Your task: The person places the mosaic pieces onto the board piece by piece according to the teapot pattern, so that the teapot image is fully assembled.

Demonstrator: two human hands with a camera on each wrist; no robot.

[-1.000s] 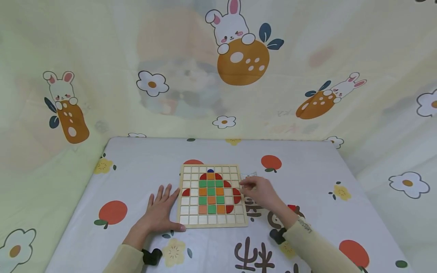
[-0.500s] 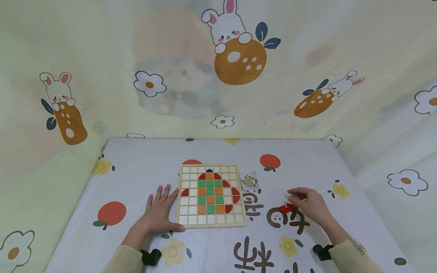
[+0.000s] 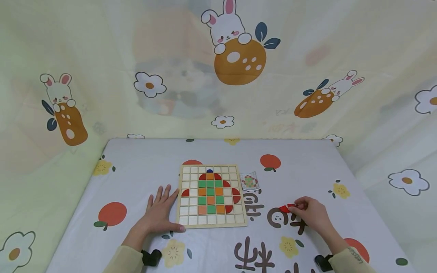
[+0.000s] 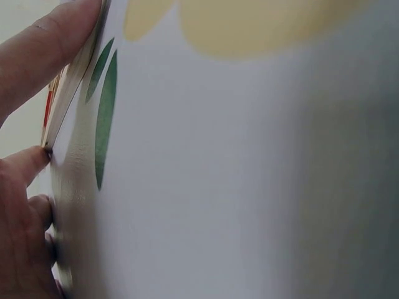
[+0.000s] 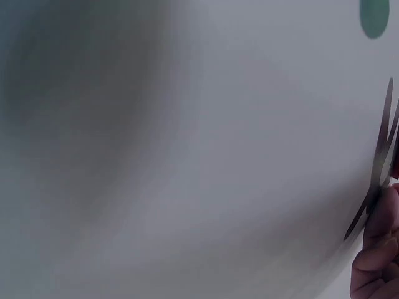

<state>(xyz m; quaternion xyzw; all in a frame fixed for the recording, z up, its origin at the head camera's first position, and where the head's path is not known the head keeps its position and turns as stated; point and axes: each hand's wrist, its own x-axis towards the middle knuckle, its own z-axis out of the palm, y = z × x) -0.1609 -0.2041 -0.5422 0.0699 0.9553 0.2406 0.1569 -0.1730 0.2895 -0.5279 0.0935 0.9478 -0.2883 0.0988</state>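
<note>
My left hand (image 3: 158, 214) lies spread with its thumb and forefinger against the left side of a wooden grid board (image 3: 211, 226). The thumb (image 4: 37, 56) touches the board's edge in the left wrist view. Green, orange and red tiles fill the board's middle cells, with a blue piece (image 3: 209, 171) at the top. At the right, my right hand (image 3: 311, 213) pinches a small red tile (image 3: 291, 205) low over the cloth. Another red tile (image 3: 284, 209) lies just left of it. In the right wrist view only curled fingers (image 5: 380, 249) and a sliver of red show.
A small pattern card (image 3: 250, 181) lies beside the board's upper right edge. The table cloth (image 3: 136, 170) is printed with fruit, flowers and brown lettering. A patterned curtain (image 3: 184, 125) stands behind the table and along its sides.
My right hand has left the board's right edge, moved right and come down on the loose red tiles, uncovering the card. My left hand has stayed in place.
</note>
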